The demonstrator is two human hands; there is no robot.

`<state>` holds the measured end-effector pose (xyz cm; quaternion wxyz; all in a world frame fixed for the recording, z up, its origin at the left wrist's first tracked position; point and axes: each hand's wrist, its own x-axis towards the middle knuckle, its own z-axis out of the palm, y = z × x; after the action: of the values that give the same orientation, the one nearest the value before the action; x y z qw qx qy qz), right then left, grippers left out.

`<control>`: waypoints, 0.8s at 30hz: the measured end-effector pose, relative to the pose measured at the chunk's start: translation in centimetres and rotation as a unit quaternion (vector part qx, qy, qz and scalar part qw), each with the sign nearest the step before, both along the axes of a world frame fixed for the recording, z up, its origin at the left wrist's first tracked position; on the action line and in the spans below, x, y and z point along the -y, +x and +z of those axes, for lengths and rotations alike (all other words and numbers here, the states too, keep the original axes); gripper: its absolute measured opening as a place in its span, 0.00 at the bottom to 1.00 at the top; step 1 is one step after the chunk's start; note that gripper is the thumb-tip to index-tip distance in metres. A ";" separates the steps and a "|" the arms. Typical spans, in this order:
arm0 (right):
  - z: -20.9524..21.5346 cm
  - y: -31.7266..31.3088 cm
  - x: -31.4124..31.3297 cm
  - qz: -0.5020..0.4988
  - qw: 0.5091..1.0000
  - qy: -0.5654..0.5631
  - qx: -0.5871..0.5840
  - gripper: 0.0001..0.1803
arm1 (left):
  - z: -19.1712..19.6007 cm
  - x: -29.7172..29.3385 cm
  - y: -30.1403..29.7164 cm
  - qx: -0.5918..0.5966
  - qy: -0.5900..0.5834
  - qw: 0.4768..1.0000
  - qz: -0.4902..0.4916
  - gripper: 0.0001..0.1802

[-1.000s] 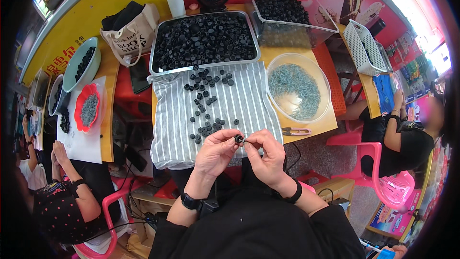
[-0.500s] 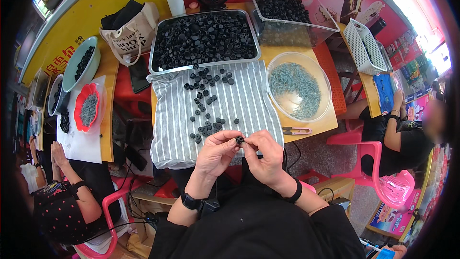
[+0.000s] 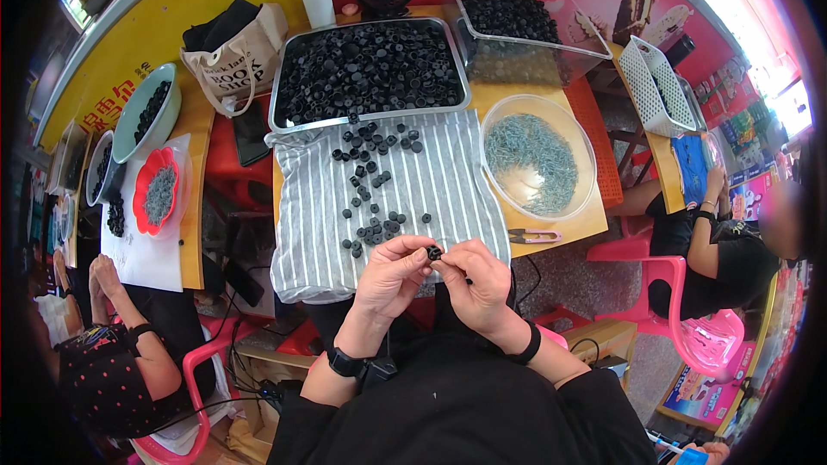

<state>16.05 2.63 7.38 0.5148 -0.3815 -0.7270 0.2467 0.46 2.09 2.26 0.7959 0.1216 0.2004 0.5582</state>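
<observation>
Black cap: a small round black piece (image 3: 434, 252) is pinched between both hands, just off the near edge of the striped cloth (image 3: 448, 181), above the person's lap.
Left hand: the left hand (image 3: 392, 274) is closed on the cap, thumb and forefinger gripping its rim.
Right hand: the right hand (image 3: 475, 280) is curled with fingertips meeting the cap from the right; whether it also holds a small metal part I cannot tell (too tiny from here).
Loose caps: a scatter of the same black pieces (image 3: 372, 228) lies on the cloth, just far of the hands.
Supply tray: a metal tray (image 3: 284, 86) heaped with caps sits at the far end of the cloth.
Metal bits: a clear bowl (image 3: 586, 155) of small grey parts stands on the right of the desk (image 3: 568, 224).
Doing it well: I would say keep the cap's open face turned toward the eyes, steady both wrists close together, and work over the cloth so a dropped piece lands softly.
</observation>
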 end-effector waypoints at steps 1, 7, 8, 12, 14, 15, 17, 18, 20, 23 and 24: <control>0.0 0.0 0.0 0.002 1.000 -0.003 -0.003 0.07 | 0.0 0.0 0.0 0.000 0.000 1.000 0.001 0.11; 0.0 -0.1 0.2 -0.011 1.000 0.005 -0.006 0.07 | 0.1 0.1 0.2 0.009 0.016 1.000 0.011 0.10; 0.1 -0.2 0.2 -0.011 1.000 0.005 -0.006 0.07 | 0.1 0.2 0.1 0.011 0.022 1.000 0.008 0.10; 0.2 -0.4 0.3 -0.005 1.000 0.026 -0.004 0.07 | -0.2 0.2 0.2 0.005 0.038 0.999 0.017 0.09; 0.1 -0.5 0.3 0.000 0.999 0.039 -0.003 0.07 | 0.3 0.2 0.3 -0.005 0.033 0.999 0.020 0.08; 0.1 -0.5 0.4 -0.003 0.999 0.036 -0.008 0.07 | 0.6 0.1 0.4 -0.015 0.028 0.999 0.023 0.08; 0.1 -0.5 0.3 -0.005 0.999 0.033 -0.012 0.07 | 0.7 0.1 0.4 -0.016 0.029 0.999 0.025 0.08; 0.0 -0.5 0.3 -0.004 0.999 0.032 -0.012 0.07 | 0.8 0.1 0.4 -0.017 0.029 0.999 0.027 0.08; 0.0 -0.5 0.3 -0.002 0.999 0.032 -0.011 0.07 | 0.3 0.2 0.2 -0.017 0.047 0.998 0.027 0.08; 0.2 -0.5 0.3 -0.003 0.999 0.037 0.001 0.07 | 0.1 0.2 0.2 -0.018 0.073 0.997 0.030 0.07; 0.3 -0.5 0.3 -0.003 0.999 0.041 -0.002 0.07 | 0.1 0.2 0.3 -0.019 0.081 0.996 0.033 0.07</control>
<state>15.52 2.33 7.65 0.5320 -0.3615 -0.7347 0.2156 0.72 1.88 2.40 0.7610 0.1891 0.1735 0.5958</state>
